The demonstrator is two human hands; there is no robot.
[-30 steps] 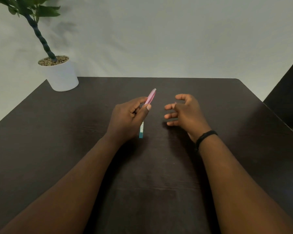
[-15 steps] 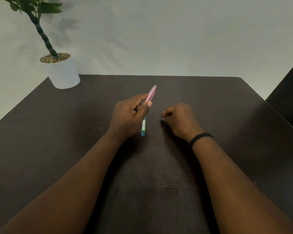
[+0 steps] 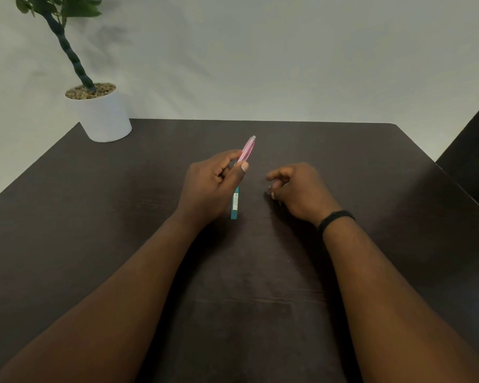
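Observation:
My left hand (image 3: 213, 186) grips a slim pink pen (image 3: 248, 149) between thumb and fingers above the dark table (image 3: 94, 230). The pen's clear tip points away and to the right. A teal stick with a white label (image 3: 235, 205) shows just below that hand. Whether it belongs to the pink pen I cannot tell. My right hand (image 3: 299, 192) rests on the table a short way to the right, with its fingers curled under and the index finger slightly raised. I see nothing in it. A black band (image 3: 335, 218) circles the right wrist.
A white pot with a green plant (image 3: 103, 117) stands at the table's far left corner. A pale wall rises behind the far edge. A dark surface (image 3: 473, 150) lies beyond the table's right edge.
My right hand went from spread fingers to a curled fist on the table, and now the index finger lifts slightly. The left hand has kept its hold on the pink pen.

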